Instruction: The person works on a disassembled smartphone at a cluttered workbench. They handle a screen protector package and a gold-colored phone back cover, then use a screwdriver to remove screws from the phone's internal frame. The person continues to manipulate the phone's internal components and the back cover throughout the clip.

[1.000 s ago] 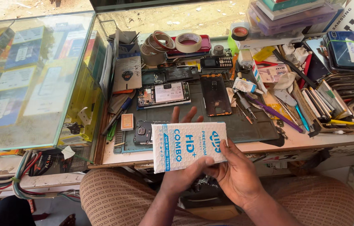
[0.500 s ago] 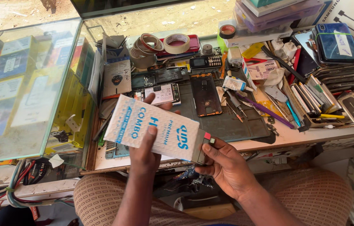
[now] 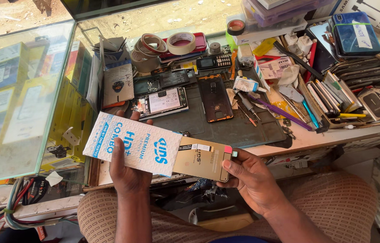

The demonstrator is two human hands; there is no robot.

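My left hand [image 3: 124, 168] grips a flat white and blue cardboard sleeve [image 3: 131, 143], thumb on top, held above my lap at the workbench's front edge. A tan phone screen panel [image 3: 201, 158] with a protective film and small coloured tabs sticks halfway out of the sleeve's right end. My right hand [image 3: 248, 175] pinches that panel's right edge. Just beyond, on the dark work mat [image 3: 244, 130], lie an opened phone [image 3: 160, 101] and a dark phone back [image 3: 214, 96].
A glass display case [image 3: 23, 99] with boxed goods fills the left. Tape rolls [image 3: 181, 42], a small keypad phone [image 3: 214, 61], tools, pens and stacked phones [image 3: 354, 31] crowd the bench's back and right. Cables [image 3: 14, 211] hang at lower left.
The sleeve has tilted and moved left in my left hand. My right hand has drawn the tan screen panel partway out of its right end.
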